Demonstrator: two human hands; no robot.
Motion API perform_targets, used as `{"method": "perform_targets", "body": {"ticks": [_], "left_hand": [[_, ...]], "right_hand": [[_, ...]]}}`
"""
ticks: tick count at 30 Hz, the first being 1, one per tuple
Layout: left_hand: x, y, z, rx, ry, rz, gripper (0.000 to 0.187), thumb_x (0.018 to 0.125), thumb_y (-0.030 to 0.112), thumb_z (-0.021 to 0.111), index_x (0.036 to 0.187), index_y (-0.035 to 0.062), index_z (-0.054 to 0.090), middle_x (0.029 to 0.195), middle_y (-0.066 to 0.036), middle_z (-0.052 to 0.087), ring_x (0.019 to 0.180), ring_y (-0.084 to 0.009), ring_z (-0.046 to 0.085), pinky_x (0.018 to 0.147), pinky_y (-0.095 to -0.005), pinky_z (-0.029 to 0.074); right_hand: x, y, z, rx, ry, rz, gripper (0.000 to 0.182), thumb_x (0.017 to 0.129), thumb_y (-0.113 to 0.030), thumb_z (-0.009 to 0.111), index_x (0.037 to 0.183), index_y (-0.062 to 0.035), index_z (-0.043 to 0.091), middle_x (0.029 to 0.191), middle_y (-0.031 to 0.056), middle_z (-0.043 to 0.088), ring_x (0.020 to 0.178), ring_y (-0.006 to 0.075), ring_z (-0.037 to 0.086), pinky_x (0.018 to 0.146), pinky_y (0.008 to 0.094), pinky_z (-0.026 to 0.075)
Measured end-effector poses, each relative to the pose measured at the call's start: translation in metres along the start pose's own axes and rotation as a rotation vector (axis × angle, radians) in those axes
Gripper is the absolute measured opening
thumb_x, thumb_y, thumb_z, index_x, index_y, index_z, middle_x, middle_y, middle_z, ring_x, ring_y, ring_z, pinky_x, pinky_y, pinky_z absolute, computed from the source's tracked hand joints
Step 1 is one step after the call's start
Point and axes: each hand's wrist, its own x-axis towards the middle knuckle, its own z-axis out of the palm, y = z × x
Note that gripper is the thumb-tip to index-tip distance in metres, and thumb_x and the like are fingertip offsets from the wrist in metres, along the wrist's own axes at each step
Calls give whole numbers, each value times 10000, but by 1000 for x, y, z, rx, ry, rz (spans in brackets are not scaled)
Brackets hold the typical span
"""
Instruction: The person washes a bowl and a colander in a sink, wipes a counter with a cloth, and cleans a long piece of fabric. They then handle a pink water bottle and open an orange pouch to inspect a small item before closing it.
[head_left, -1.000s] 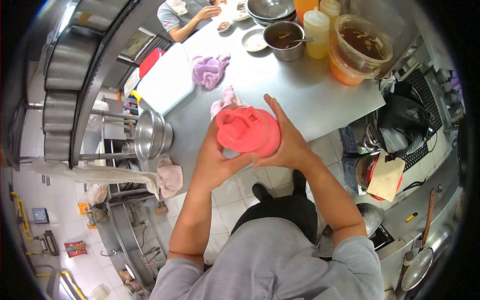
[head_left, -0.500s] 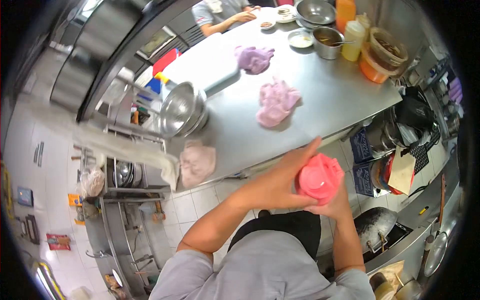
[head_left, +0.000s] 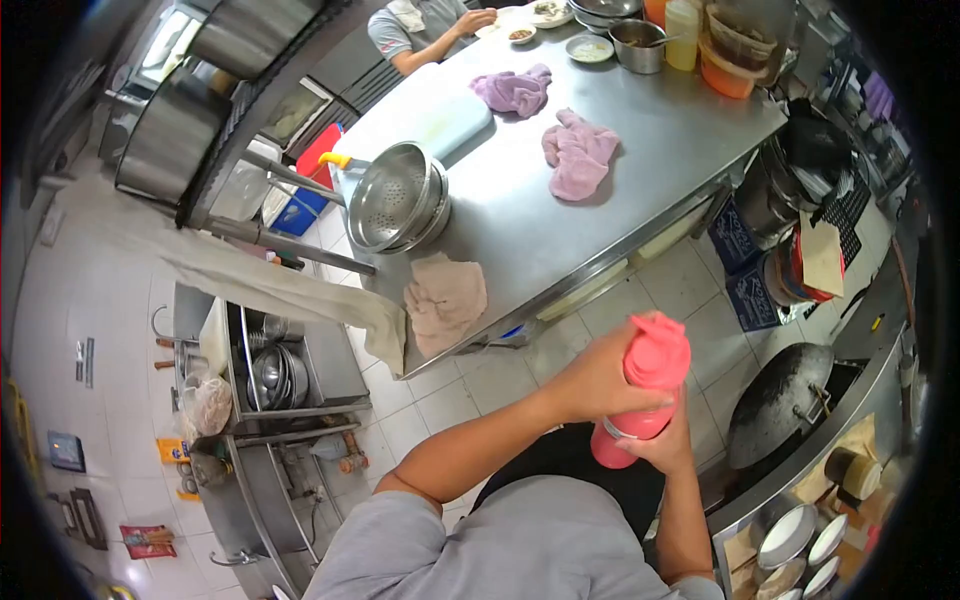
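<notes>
A pink bottle [head_left: 655, 368] with a flip lid leans in front of my body, its base toward me. My left hand [head_left: 605, 378] wraps round its upper part, just below the lid. Lower down, my right hand [head_left: 672, 440] grips the bottle's side near the base. Beyond them is the steel table [head_left: 500, 255], with a pink cloth [head_left: 582, 155], a purple cloth [head_left: 515, 90] and a pale cloth [head_left: 445, 300] lying crumpled on it.
Steel colanders [head_left: 395, 200] stand at the table's left beside a white cutting board [head_left: 450, 125]. Bowls, a pot [head_left: 638, 45] and sauce containers are at the back. Another person's arm [head_left: 440, 50] reaches over the far edge. A blackened wok [head_left: 780, 400] is at the right.
The view has shifted. The bottle has tilted so that its side and base now show, and my right hand is now visible low on it.
</notes>
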Motion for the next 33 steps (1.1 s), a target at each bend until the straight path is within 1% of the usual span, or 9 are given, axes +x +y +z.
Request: {"method": "perform_targets", "body": {"ticks": [4, 6, 9, 12, 16, 21, 25, 29, 33], "left_hand": [[11, -32, -31, -68, 260, 52, 882, 590, 173, 869, 1320, 45, 392, 1327, -155, 456, 1220, -279, 466, 1008, -404, 385], [21, -77, -67, 655, 500, 413, 873, 598, 180, 868, 1320, 55, 394, 1354, -146, 426, 1247, -291, 434, 1014, -399, 381], [18, -99, -89, 840, 449, 445, 891, 587, 178, 875, 1323, 57, 388, 1358, -146, 420, 1256, -294, 420, 1019, -399, 378], [-3, -116, -61, 253, 295, 320, 915, 562, 245, 882, 1315, 75, 390, 1357, -133, 433, 1247, -289, 426, 1042, -403, 343], [-63, -197, 1, -9, 156, -107, 900, 594, 253, 876, 1326, 57, 390, 1365, -130, 426, 1253, -255, 422, 1039, -374, 350], [-130, -252, 51, -196, -60, -274, 802, 693, 246, 817, 1340, 51, 384, 1336, -114, 457, 1256, -233, 423, 1041, -362, 347], [-128, -273, 24, -1073, 397, -385, 554, 884, 337, 612, 1337, 82, 417, 1301, -97, 506, 1236, -226, 461, 1032, -365, 371], [-143, -259, 23, -1249, -95, -632, 494, 894, 345, 586, 1292, 80, 461, 1253, -117, 549, 1189, -261, 515, 1047, -423, 379], [-122, -270, 14, -1318, 274, -450, 507, 874, 368, 616, 1271, 85, 476, 1229, -110, 558, 1171, -238, 524, 1038, -415, 380]], "right_hand": [[-8, 12, -3, -14, 100, 71, 1210, 428, -309, 923, 1387, -8, 249, 1279, 140, 456, 1184, 245, 477, 1015, 383, 368], [-10, 23, -10, -25, 113, 64, 1243, 429, -306, 927, 1405, -16, 215, 1279, 145, 464, 1186, 248, 482, 1023, 383, 368], [-4, 35, -15, 18, 133, 41, 1265, 434, -302, 932, 1418, -24, 188, 1274, 147, 473, 1185, 250, 488, 1025, 384, 374], [-15, 42, -21, 3, 174, 60, 1272, 443, -296, 934, 1425, -29, 172, 1274, 147, 475, 1184, 249, 492, 1022, 385, 382], [-14, 42, -25, 41, 194, 13, 1259, 454, -280, 931, 1426, -31, 171, 1285, 139, 463, 1182, 245, 492, 1022, 387, 385], [-30, 27, -34, -57, 223, -1, 1265, 442, -304, 932, 1424, -31, 182, 1280, 131, 461, 1184, 245, 487, 1026, 385, 377], [-42, 15, -37, -106, 278, -72, 1254, 453, -315, 925, 1426, -30, 188, 1297, 127, 448, 1193, 245, 478, 1025, 382, 374], [-57, 18, -32, -108, 313, -104, 1259, 458, -323, 923, 1433, -36, 180, 1310, 127, 439, 1196, 244, 476, 1032, 387, 368], [-71, 17, -23, -81, 347, -89, 1251, 462, -318, 918, 1433, -33, 182, 1313, 132, 435, 1198, 248, 474, 1030, 389, 368]]}}
